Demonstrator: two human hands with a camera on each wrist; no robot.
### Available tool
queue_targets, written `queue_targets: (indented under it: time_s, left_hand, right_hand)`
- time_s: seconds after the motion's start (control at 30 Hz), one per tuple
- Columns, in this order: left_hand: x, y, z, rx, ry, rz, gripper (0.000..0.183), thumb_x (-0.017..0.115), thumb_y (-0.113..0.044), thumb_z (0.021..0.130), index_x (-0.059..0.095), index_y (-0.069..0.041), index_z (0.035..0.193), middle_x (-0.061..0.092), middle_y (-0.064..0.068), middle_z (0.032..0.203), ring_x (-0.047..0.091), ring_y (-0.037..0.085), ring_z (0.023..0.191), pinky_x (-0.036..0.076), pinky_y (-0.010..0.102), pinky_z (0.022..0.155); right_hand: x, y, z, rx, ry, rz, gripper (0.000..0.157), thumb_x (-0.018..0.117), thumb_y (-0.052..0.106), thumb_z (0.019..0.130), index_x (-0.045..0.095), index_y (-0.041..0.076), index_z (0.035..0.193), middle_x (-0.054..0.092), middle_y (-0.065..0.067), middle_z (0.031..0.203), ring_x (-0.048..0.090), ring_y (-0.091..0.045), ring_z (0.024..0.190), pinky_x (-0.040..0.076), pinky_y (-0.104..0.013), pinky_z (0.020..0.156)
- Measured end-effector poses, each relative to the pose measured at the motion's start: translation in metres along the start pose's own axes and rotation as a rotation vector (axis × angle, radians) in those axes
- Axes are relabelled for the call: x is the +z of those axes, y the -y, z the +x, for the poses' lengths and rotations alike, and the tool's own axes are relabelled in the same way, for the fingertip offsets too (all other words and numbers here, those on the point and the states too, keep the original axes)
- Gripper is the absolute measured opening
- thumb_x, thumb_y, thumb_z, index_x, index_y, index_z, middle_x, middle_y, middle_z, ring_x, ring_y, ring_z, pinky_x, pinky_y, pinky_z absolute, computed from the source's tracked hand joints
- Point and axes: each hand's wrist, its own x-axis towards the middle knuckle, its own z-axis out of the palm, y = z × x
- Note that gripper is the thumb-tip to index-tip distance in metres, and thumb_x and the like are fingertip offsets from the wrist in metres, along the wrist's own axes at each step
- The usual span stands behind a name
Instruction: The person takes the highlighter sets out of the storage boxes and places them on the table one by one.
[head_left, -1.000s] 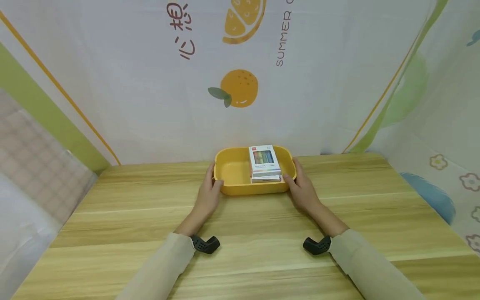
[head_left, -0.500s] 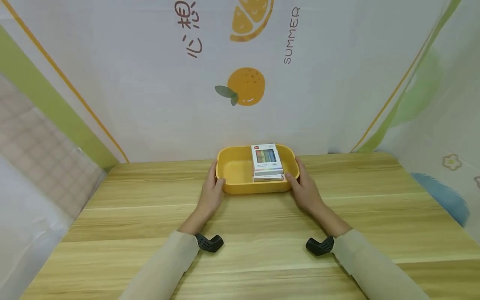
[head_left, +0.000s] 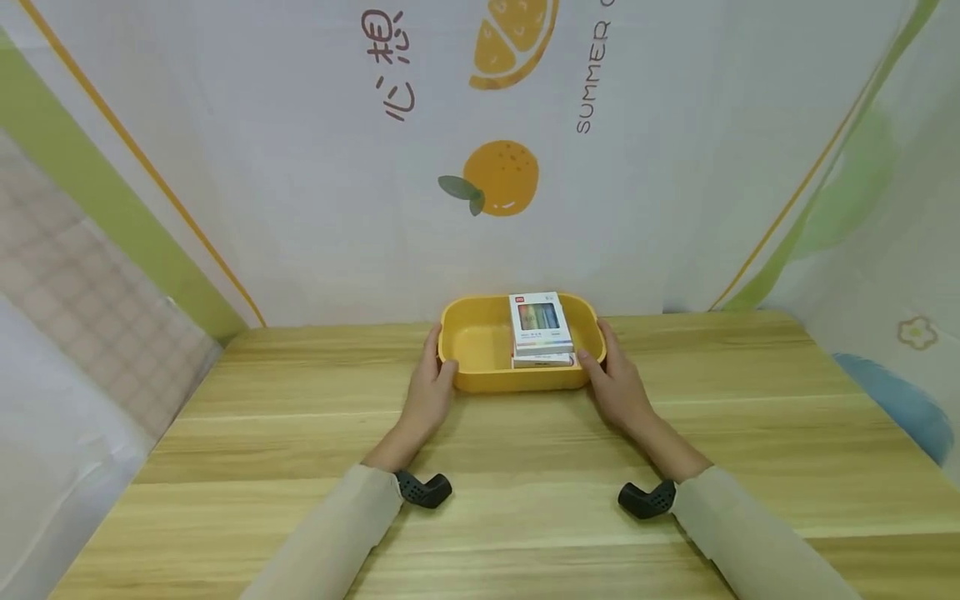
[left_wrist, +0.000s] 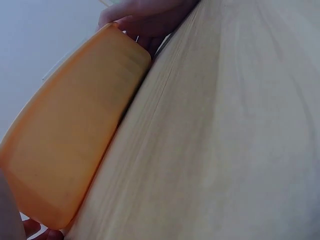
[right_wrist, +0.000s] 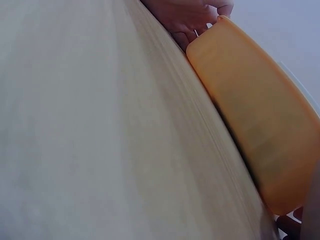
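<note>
A yellow plastic basket (head_left: 480, 381) stands at the far edge of the wooden table, gripped at both ends. My left hand (head_left: 430, 390) holds its left end, thumb over the near rim and fingers along the outer side. At the right end my right hand (head_left: 621, 387) does the same. Inside, toward the right, a white box (head_left: 542, 337) with a picture of coloured pens lies on top of another white box (head_left: 543, 361), mostly hidden beneath it. In the left wrist view the basket's near wall (left_wrist: 75, 120) shows close against the tabletop; the right wrist view shows this wall (right_wrist: 255, 110) too.
The wooden table (head_left: 517, 483) spreads out in front of the basket. Right behind it hangs a white curtain (head_left: 337, 233) with printed oranges. Fabric also hangs at the left and right sides. Each wrist wears a black device (head_left: 424, 489).
The whole head view has shifted, so everything sits slightly farther right in it. Both hands keep the same hold on the basket, and the boxes stay in place inside.
</note>
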Motion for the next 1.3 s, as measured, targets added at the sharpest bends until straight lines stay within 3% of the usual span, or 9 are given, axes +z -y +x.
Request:
queue_targets:
  time_s: [0.23,1.3]
  left_hand:
    - [0.001,-0.0006,-0.0003,-0.019,0.002,0.035,0.061,0.038,-0.023,0.108,0.014,-0.016,0.163,0.023,0.012,0.168,0.03,0.028,0.153,0.029,0.048,0.124]
    - [-0.0004,-0.0042,-0.0025,-0.039,-0.004,0.013,0.062,0.039,-0.021,0.107,0.014,-0.016,0.163,0.023,0.01,0.169,0.032,0.029,0.152,0.03,0.047,0.123]
  right_hand:
    - [-0.0012,-0.0023,0.0009,-0.007,0.0,0.006,0.069,0.043,0.038,0.108,0.013,0.009,0.163,0.028,-0.022,0.165,0.035,-0.04,0.149,0.03,-0.057,0.122]
    - [-0.0013,0.0009,0.0006,-0.013,0.013,0.017,0.068,0.042,0.038,0.108,0.013,0.01,0.163,0.029,-0.022,0.164,0.036,-0.04,0.148,0.031,-0.057,0.122]
